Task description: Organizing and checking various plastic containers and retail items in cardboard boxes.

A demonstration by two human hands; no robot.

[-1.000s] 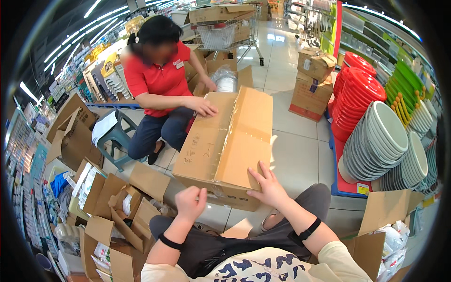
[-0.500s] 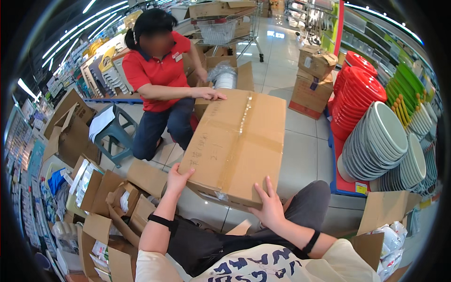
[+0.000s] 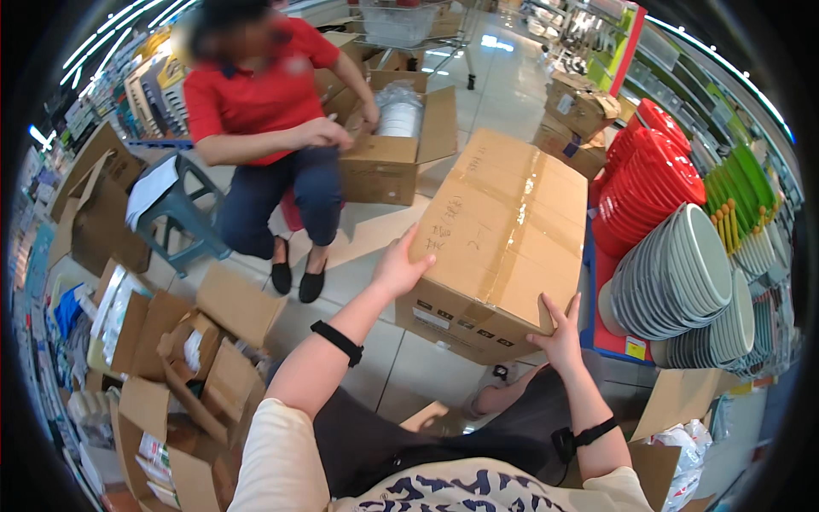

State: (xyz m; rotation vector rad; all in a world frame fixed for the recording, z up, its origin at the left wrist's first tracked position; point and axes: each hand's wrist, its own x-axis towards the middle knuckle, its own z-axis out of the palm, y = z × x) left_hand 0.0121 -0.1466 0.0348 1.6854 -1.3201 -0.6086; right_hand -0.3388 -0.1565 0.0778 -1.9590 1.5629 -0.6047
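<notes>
A large taped cardboard box (image 3: pixel 503 230) with handwriting on top is in front of me, its long side running away from me. My left hand (image 3: pixel 401 266) grips the near left corner, thumb over the top edge. At the near right corner, my right hand (image 3: pixel 560 331) presses the side with its fingers spread along the edge. The box's underside is hidden, so I cannot tell whether it rests on the floor. A co-worker in a red shirt (image 3: pixel 256 94) sits beyond it to the left, hands off this box.
An open carton (image 3: pixel 380 175) with wrapped white round goods stands by the co-worker, near a grey-blue stool (image 3: pixel 183 213). Stacked grey buckets (image 3: pixel 670 264) and red buckets (image 3: pixel 644 188) line the right. Open cartons (image 3: pixel 183 341) crowd my left; another carton (image 3: pixel 674 401) is at lower right.
The box has moved right with both my hands on it, away from the co-worker. The co-worker's hand has come off it and drawn back. My view has shifted too.
</notes>
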